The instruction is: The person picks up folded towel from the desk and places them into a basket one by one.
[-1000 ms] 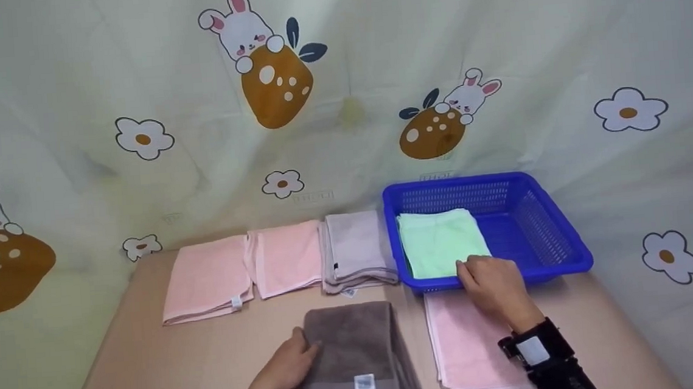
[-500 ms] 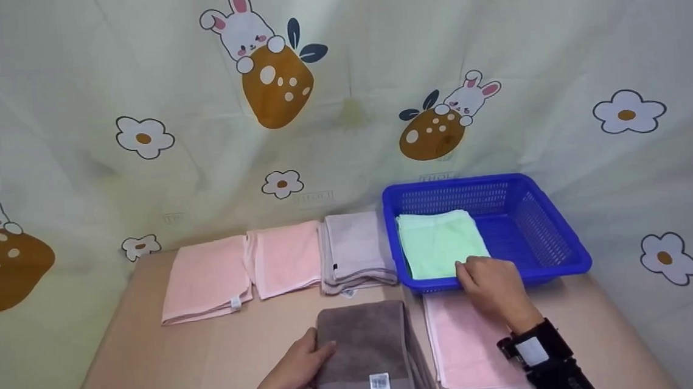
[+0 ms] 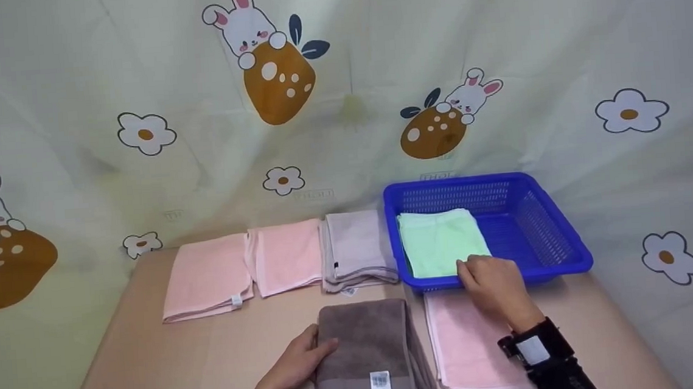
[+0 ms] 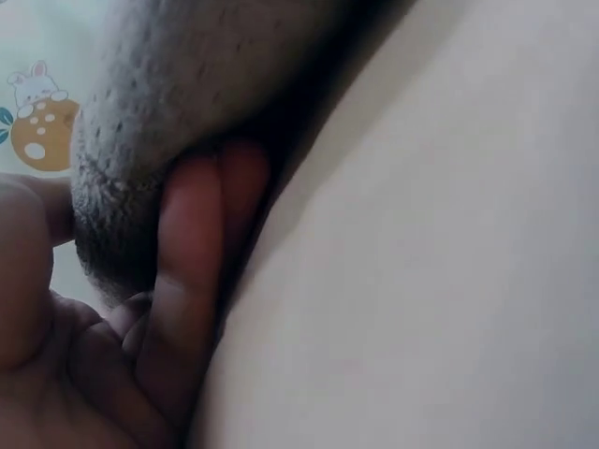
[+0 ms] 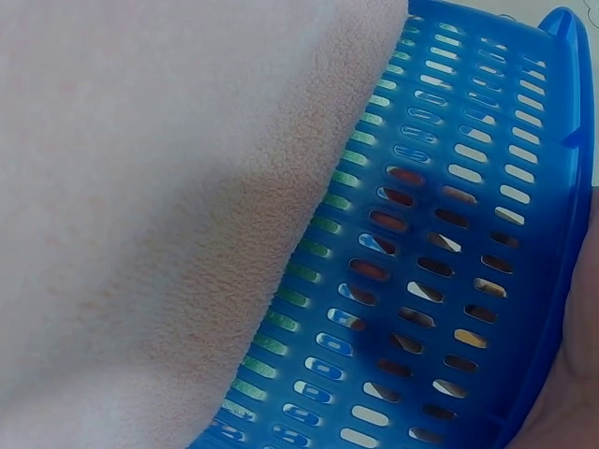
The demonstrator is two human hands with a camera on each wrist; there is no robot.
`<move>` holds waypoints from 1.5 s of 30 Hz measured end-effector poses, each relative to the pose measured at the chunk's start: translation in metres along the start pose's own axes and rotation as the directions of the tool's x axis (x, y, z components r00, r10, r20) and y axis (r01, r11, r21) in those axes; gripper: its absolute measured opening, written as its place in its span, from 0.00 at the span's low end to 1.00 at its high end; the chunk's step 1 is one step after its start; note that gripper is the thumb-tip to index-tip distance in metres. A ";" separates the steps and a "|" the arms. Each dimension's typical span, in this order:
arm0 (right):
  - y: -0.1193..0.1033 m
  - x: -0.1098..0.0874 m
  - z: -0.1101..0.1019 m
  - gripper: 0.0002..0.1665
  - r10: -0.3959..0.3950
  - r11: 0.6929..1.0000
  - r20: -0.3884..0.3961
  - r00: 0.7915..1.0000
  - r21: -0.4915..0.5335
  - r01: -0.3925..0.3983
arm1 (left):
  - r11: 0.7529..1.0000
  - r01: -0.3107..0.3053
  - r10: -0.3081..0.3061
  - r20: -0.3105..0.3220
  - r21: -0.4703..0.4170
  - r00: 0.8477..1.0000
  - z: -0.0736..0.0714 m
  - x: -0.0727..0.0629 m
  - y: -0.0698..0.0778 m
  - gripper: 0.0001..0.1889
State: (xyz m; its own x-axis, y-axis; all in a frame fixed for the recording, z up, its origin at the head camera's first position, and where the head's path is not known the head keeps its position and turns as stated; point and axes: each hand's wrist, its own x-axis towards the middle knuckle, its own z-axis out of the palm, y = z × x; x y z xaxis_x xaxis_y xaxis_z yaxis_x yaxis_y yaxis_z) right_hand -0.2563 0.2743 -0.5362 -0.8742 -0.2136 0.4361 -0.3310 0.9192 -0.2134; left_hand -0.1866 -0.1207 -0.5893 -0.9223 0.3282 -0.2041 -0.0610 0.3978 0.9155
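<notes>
My left hand (image 3: 297,359) grips the left edge of a folded brown towel (image 3: 363,346), thumb on top. In the left wrist view its fingers (image 4: 187,234) tuck under the towel's rounded fold (image 4: 178,103). A white label (image 3: 381,388) shows on the towel's near part. My right hand (image 3: 494,285) holds the front rim of a blue plastic basket (image 3: 556,265), its fingers hooked over into it. Through the basket's slots in the right wrist view, parts of those fingers show. A folded light green towel (image 3: 441,243) lies in the basket's left side.
Folded pink towels (image 3: 473,350) lie under my right forearm, against the basket's front. Along the back are a pink towel (image 3: 209,277), another pink towel (image 3: 288,256) and a greyish-mauve towel (image 3: 356,245). A printed curtain (image 3: 343,140) hangs behind the table (image 3: 182,371).
My left hand has slid the brown towel a little to the right, closer to the pink stack, and then stayed put. My right hand keeps its place on the basket rim.
</notes>
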 end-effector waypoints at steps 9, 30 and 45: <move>-0.002 0.000 -0.003 0.28 -0.007 1.000 -0.012 1.000 0.017 0.007 | 0.999 0.006 -0.007 0.018 0.032 1.000 -0.002 0.004 -0.001 0.34; -0.110 -0.038 0.008 0.26 -0.175 0.947 0.229 0.958 0.304 0.100 | 0.999 0.018 -0.018 0.017 0.034 1.000 -0.002 0.004 -0.002 0.35; -0.111 -0.047 0.028 0.58 -0.098 0.963 0.377 0.921 0.268 -0.007 | 1.000 -0.013 0.015 0.112 -0.017 0.994 -0.007 -0.001 0.001 0.40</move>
State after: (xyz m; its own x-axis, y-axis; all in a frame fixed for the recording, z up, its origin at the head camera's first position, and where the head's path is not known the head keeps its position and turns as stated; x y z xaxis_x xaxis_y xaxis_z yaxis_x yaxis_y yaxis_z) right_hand -0.1885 0.1726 -0.5571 -0.9066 -0.4115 0.0929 -0.4078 0.7983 -0.4432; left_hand -0.1881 -0.1270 -0.5861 -0.8744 0.4284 -0.2281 -0.0552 0.3792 0.9237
